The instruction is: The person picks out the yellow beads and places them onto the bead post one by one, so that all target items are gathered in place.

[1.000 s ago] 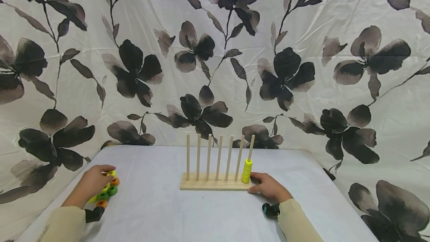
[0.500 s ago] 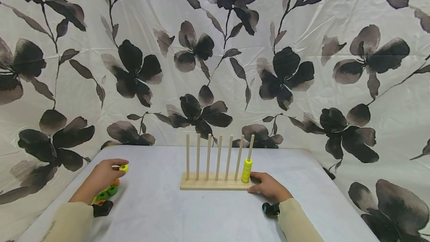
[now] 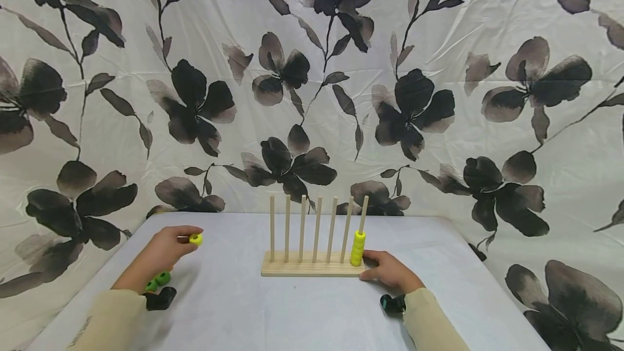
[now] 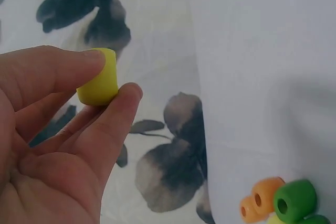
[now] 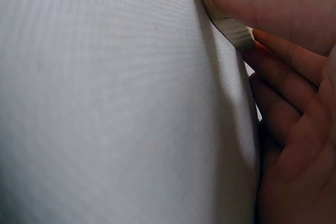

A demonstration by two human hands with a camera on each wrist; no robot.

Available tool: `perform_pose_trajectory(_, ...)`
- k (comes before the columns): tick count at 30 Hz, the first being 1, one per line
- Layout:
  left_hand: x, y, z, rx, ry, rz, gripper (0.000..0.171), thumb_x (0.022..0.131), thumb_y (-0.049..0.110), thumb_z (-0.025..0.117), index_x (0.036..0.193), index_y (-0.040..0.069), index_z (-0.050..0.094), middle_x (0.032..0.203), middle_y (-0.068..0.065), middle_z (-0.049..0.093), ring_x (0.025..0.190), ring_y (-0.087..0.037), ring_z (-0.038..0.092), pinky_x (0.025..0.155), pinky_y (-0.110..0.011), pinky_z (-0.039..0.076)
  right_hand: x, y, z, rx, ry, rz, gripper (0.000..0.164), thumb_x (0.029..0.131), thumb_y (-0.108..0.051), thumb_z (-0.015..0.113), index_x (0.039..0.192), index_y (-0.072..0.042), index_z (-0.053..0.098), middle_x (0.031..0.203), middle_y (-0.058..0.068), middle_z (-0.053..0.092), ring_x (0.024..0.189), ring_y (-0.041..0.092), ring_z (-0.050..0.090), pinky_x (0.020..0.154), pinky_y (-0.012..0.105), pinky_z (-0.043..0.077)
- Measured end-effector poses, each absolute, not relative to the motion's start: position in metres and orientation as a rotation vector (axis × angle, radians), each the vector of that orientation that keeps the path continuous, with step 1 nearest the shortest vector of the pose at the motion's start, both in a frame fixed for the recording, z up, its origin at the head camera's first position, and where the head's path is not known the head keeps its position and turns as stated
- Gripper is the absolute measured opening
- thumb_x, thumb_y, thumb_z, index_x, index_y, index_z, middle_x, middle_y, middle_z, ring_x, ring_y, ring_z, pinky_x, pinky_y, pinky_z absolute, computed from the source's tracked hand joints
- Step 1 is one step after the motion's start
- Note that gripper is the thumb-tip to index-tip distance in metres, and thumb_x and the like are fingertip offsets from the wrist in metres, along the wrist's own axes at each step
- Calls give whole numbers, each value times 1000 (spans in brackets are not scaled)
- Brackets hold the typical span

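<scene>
My left hand [image 3: 168, 248] pinches a yellow bead [image 4: 100, 85] between thumb and fingertips, raised above the table at the left. My right hand [image 3: 390, 271] grips the right end of a wooden peg rack [image 3: 312, 270], thumb at the front and fingers behind, as the right wrist view also shows at the base's end [image 5: 231, 30]. Several upright pegs stand in a row on this base. Several yellow beads [image 3: 358, 248] are stacked on the rightmost peg; the other pegs are bare.
Loose green beads [image 3: 162, 278] lie on the white-covered table [image 3: 229, 307] below the left wrist, partly hidden by it. Orange beads [image 4: 265, 195] lie beside them in the left wrist view. A floral cloth [image 3: 312, 96] hangs behind the table.
My left hand has picked the yellow bead out of the loose pile, lifted it and moved it right. My right hand and the peg rack have stayed in place.
</scene>
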State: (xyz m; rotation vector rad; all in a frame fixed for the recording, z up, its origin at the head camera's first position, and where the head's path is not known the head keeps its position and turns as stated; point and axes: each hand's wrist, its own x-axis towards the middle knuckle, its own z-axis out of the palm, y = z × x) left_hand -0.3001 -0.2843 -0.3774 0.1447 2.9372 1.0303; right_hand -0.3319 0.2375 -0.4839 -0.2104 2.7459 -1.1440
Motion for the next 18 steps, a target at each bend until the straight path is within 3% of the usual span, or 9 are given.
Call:
perform_pose_trajectory(5, -299, -275, -371, 212, 2945, 1036, 49, 91, 14, 66, 136, 0, 53, 136, -27, 53, 123, -45, 53, 94, -51, 52, -331, 237, -483, -214, 2750, -1140, 73, 73, -30, 82, 139, -13, 54, 146, 12, 49, 140, 38, 37, 113, 62, 27)
perform_pose_trajectory(18, -295, -252, -360, 318, 2939, 1100, 52, 90, 22, 69, 134, 0, 54, 133, -25, 57, 120, -40, 58, 93, -49, 53, -330, 236, -481, -187, 2727, -1159, 74, 74, -31, 82, 140, -13, 53, 147, 12, 48, 140, 38, 36, 113, 62, 27)
